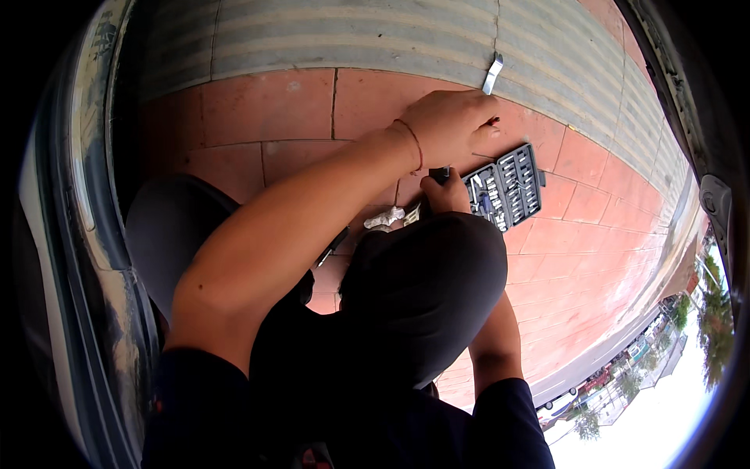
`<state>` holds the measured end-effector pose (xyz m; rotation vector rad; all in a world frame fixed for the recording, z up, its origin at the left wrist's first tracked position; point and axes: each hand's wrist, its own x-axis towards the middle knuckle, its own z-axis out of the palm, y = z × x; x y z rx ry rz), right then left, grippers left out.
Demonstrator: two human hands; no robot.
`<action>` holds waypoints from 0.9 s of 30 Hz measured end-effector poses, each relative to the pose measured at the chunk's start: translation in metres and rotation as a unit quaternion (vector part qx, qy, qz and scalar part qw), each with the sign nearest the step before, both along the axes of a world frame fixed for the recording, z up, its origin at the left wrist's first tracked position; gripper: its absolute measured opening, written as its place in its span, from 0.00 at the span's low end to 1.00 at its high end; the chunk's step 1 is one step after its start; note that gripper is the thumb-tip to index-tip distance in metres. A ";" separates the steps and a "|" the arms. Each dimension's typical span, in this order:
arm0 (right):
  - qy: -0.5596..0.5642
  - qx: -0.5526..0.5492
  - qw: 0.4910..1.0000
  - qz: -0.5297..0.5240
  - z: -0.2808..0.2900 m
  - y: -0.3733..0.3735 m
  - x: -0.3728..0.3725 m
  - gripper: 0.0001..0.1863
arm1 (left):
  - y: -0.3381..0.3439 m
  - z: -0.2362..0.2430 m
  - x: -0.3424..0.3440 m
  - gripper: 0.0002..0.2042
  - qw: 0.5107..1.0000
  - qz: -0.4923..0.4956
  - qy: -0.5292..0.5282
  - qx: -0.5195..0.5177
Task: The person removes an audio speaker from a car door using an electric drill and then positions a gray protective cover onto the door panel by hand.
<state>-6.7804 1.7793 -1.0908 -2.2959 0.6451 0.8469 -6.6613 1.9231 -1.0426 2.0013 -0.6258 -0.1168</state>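
My left hand (pixel 449 121) reaches across above the paving with its fingers curled together. A small dark bit shows at the fingertips, too small to name. Just beyond the knuckles lies a flat silver metal piece (pixel 493 74) with a bent end; it seems apart from the hand. My right hand (pixel 448 193) is low beside my knee, closed round a black object (pixel 440 174) that is mostly hidden. To its right an unfolded black socket set case (pixel 522 187) lies on the ground, with rows of sockets and bits in it.
A crumpled whitish wrap (pixel 383 219) lies by my knee, near a dark thin item (pixel 332 246) partly under my arm. Red paving tiles (pixel 269 105) meet a ribbed grey strip (pixel 351 35). Worn vehicle door edges (pixel 101 195) stand at the left and right (pixel 715 203).
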 end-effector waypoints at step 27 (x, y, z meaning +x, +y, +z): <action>-0.034 0.183 0.857 -0.481 0.106 -0.106 -0.262 0.22 | 0.048 -0.132 -0.278 0.16 0.728 0.161 0.480 0.463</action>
